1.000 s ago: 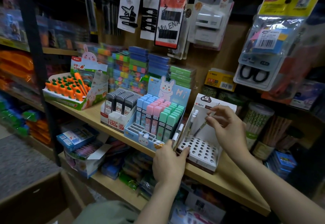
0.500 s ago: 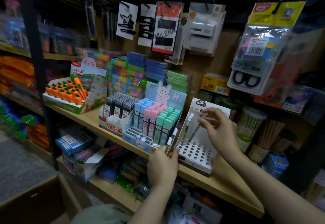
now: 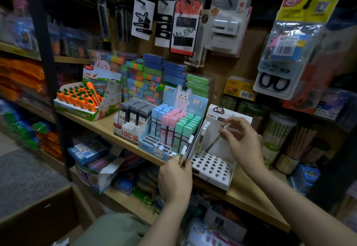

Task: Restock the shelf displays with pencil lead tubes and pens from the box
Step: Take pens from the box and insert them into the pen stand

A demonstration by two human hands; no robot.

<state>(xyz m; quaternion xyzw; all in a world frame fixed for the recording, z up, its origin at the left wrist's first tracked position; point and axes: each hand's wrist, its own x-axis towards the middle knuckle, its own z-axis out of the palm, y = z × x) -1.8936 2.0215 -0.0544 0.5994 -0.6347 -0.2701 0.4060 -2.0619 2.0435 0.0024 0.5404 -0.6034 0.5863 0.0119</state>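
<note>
Your right hand pinches one pen near its upper end. The pen's long axis slants, cap toward 1 o'clock and tip toward 7 o'clock, and the tip is down at the back holes of the white pen display. A few white-capped pens already stand upright in the back-left corner, at 10 o'clock from that tip. Most holes toward the front rim are unfilled.

Your left hand curls around a small bunch of spare pens, caps pointing up toward 1 o'clock, just beside the display's left wall. The pastel lead tubes stand upright in their blue tray at 10 o'clock from that hand. The wooden shelf edge runs toward 4 o'clock. A cardboard box sits at 8 o'clock.
</note>
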